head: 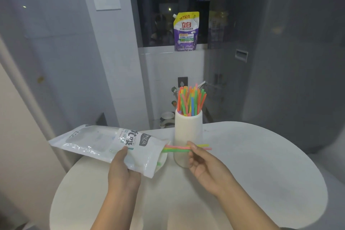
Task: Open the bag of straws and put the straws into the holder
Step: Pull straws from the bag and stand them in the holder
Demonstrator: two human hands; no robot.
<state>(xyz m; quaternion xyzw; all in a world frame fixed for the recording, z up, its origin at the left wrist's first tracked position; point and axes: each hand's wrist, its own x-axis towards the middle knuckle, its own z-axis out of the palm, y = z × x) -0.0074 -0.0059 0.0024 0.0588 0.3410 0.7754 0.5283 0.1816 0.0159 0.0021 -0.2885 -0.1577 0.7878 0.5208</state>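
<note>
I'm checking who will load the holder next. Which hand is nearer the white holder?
Right. The right hand holds a few straws just in front of the holder. The left hand grips the bag off to the holder's left.

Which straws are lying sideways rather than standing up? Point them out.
The small bunch of straws pinched in the right hand, drawn level from the bag held by the left hand. Those in the holder stand upright.

The bundle of thin pink, green and yellow plastic straws (179, 148) runs behind the right hand (205, 166), its left ends hidden inside the white plastic straw bag (104, 144). That bundle crosses the ribbed white cylindrical holder (188, 129), whose base sits behind the hand.
</note>
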